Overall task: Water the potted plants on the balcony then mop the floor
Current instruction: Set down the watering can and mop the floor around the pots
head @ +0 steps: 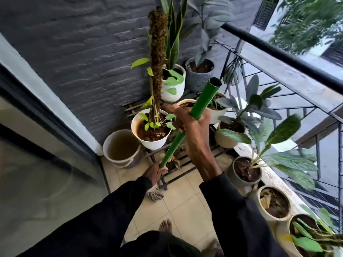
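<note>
I hold a green mop handle (204,101) that slants from the upper right down to the lower left. My right hand (193,125) is closed around its upper part. Lower on the pole, my left hand (155,172) grips it just above the floor. The pale string mop head (154,194) rests on the beige floor tiles (183,206), mostly hidden behind my left sleeve. Potted plants surround the corner: a white pot with a moss pole (151,130), a white snake-plant pot (173,84) and a grey pot (199,74).
A bucket of murky water (121,148) stands on the floor by the grey brick wall (83,52). A low black rack (185,160) carries pots. More pots (246,171) line the ledge under the black railing (278,58). A glass door (46,164) is on the left. My bare foot (165,226) is below.
</note>
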